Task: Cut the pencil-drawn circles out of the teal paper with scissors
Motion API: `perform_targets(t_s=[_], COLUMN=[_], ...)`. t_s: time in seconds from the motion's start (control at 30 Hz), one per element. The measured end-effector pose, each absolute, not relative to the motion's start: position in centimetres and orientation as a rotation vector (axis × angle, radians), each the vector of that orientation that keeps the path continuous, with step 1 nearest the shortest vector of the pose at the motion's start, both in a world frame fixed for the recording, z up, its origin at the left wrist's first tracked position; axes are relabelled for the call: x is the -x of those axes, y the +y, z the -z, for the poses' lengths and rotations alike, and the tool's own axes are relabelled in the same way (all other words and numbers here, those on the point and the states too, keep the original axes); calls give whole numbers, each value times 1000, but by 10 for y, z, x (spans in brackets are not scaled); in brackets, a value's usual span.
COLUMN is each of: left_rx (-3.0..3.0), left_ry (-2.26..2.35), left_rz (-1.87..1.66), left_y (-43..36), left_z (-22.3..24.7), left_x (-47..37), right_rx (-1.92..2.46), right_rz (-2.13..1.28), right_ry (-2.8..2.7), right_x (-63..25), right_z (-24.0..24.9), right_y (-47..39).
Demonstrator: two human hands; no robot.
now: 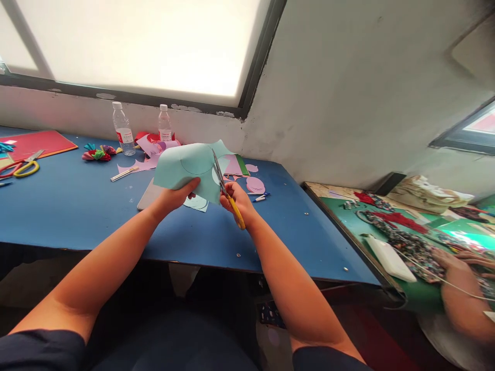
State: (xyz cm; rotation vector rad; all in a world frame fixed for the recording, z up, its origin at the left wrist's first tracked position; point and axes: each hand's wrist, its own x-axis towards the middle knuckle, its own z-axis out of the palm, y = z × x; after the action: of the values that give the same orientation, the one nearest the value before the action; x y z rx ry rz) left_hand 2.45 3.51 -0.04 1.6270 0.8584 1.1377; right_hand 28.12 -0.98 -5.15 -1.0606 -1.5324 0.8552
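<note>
My left hand [181, 195] grips the lower edge of a light blue-green sheet of paper [170, 164], thumb on top. A round outline is drawn on the sheet, which is held above the table. My right hand [238, 198] is closed around the yellow handles of a pair of scissors [222, 180]. The scissor blades point up and away, at the right part of the sheet. Under the sheet lies another blue-green piece with curved lines [198, 202]. Beside my right hand are a stack of pink paper circles [256, 185] and pens [262, 197].
Two plastic bottles [124, 131] stand near the wall. Pink scraps [141, 164], a box-cutter-like strip [124, 173], fabric bows [98, 153], more scissors [27, 167] and red sheets [42, 144] lie left on the blue table [96, 206]. A co-worker's hands [456, 263] are at the green table right.
</note>
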Motion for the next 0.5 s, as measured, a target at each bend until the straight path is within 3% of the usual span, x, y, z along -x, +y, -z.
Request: perform_targets(t_s=[0.5], left_rx=[-1683], left_ry=[917], left_rz=[-1108], left_y=[34], left_z=[6], left_x=[-23], right_rx=[1098], right_rz=[-847], right_ry=[-1641], right_x=[-281], right_z=[46], right_y=[-15])
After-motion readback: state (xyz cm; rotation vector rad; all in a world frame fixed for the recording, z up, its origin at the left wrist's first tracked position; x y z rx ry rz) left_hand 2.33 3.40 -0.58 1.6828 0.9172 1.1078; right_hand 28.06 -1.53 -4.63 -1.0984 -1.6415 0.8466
